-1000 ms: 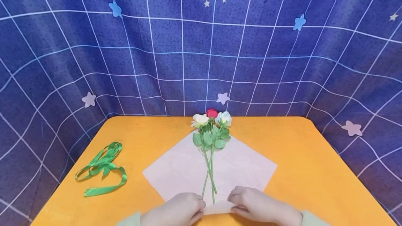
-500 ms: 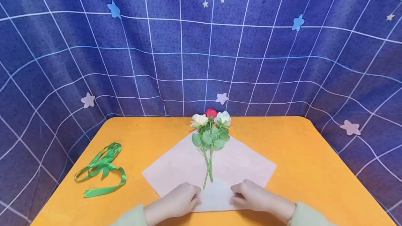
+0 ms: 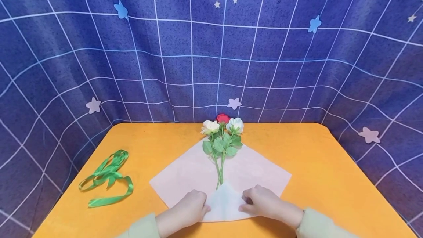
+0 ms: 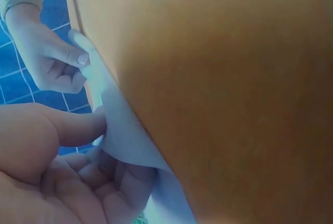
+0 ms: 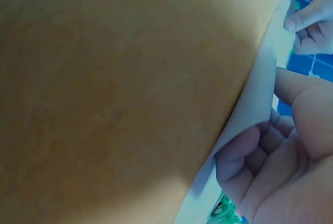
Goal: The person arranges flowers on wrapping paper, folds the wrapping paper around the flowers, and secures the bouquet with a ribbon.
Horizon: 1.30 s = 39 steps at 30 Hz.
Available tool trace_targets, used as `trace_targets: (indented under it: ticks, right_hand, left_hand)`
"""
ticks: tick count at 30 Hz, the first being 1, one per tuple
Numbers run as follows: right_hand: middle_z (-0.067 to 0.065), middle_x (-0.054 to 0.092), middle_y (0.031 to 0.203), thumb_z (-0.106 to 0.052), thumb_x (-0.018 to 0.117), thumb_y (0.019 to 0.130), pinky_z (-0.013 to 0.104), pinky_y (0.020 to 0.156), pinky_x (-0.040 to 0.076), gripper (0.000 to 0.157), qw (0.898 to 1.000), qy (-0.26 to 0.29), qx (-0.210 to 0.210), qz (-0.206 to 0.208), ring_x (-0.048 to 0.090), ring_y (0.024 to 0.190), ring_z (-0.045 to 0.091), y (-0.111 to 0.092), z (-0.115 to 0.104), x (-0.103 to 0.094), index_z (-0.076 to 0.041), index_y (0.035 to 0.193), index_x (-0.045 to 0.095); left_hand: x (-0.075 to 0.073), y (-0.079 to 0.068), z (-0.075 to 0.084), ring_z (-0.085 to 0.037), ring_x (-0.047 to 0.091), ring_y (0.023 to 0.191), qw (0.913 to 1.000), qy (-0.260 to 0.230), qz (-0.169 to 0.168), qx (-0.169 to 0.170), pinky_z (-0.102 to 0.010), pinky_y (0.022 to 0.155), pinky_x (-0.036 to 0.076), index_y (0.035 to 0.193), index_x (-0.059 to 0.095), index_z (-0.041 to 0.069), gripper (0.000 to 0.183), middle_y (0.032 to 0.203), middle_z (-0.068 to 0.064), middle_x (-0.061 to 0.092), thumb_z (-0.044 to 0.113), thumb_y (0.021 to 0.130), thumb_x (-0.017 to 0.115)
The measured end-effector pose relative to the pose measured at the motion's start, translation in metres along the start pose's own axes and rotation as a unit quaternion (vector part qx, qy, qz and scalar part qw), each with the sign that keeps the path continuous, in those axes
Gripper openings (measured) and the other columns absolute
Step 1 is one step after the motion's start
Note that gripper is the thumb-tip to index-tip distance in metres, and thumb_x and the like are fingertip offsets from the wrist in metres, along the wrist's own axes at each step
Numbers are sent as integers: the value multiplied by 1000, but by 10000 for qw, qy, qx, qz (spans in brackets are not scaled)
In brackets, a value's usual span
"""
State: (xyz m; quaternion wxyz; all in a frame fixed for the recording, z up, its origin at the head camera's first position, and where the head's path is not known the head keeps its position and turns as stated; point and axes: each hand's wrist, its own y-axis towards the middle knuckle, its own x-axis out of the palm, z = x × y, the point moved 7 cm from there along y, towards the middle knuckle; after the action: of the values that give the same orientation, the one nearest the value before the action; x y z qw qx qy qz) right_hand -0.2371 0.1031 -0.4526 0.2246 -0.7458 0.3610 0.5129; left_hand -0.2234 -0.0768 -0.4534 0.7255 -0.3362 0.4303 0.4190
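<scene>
A pale pink sheet of wrapping paper lies diamond-wise on the orange table. Its near corner is folded up into a whitish flap that covers the lower stem ends. My left hand pinches the left end of the fold; in the left wrist view its thumb presses on the paper edge with curled fingers behind. At the right end, my right hand pinches the fold likewise, as the right wrist view shows. Three roses rest on the sheet: cream, red and white, with crossed green stems.
A loosely coiled green ribbon lies on the left part of the orange table. Behind and beside the table hangs a blue gridded curtain with stars, close to the flower heads at the back edge.
Both hands have turned the paper's near corner up and away from the body, over the stem ends. The flap has grown from a narrow strip. Roses and ribbon have stayed put.
</scene>
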Motion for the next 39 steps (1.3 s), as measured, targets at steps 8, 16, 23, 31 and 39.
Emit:
trace_targets:
  ticks: [8, 16, 23, 31, 39]
  right_hand:
    - [-15, 38, 63, -36, 79, 71, 18, 51, 32, 37, 9974, -431, -120, 558, 36, 57, 0, 2, -4, -6, -21, 71, 46]
    - [-10, 53, 81, -3, 67, 82, 3, 73, 37, 16, 9596, -475, -2726, 515, 47, 77, -2, 0, -46, -3, -17, 84, 59]
    - [-9, 63, 99, -5, 66, 84, 9, 82, 44, 25, 9437, -1190, -3064, 360, 56, 93, 2, -12, -52, 1, -21, 103, 69]
    - [-9, 55, 101, -23, 57, 94, 10, 81, 43, 25, 9310, -1579, -3280, 277, 49, 89, 5, -30, -64, 3, -23, 119, 61]
    - [-7, 53, 106, -33, 52, 97, 14, 78, 44, 34, 9177, -2330, -3218, 92, 47, 92, 5, -34, -66, 14, -17, 127, 57]
  left_hand:
    - [-6, -1, 4, -12, 49, 62, 9920, 1098, 504, 377, -29, 53, 43, 80, 55, 10, 20, 66, 3, 48, 19, 79, 72]
    - [-2, -14, 41, -3, 41, 75, 9277, 1796, 679, 3203, -12, 66, 35, 85, 59, 20, 11, 81, 12, 45, 9, 84, 62]
    - [3, -26, 41, 0, 41, 78, 8990, 1739, 108, 4018, -6, 68, 31, 101, 65, 27, 18, 91, 14, 53, 16, 89, 58]
    - [13, -38, 42, -3, 40, 79, 8904, 2373, 152, 3882, -12, 59, 32, 124, 58, 24, 36, 95, 11, 49, 43, 94, 52]
    - [29, -49, 49, -6, 44, 79, 8286, 3946, 982, 3848, -14, 54, 35, 129, 57, 22, 45, 94, 7, 52, 48, 95, 43]
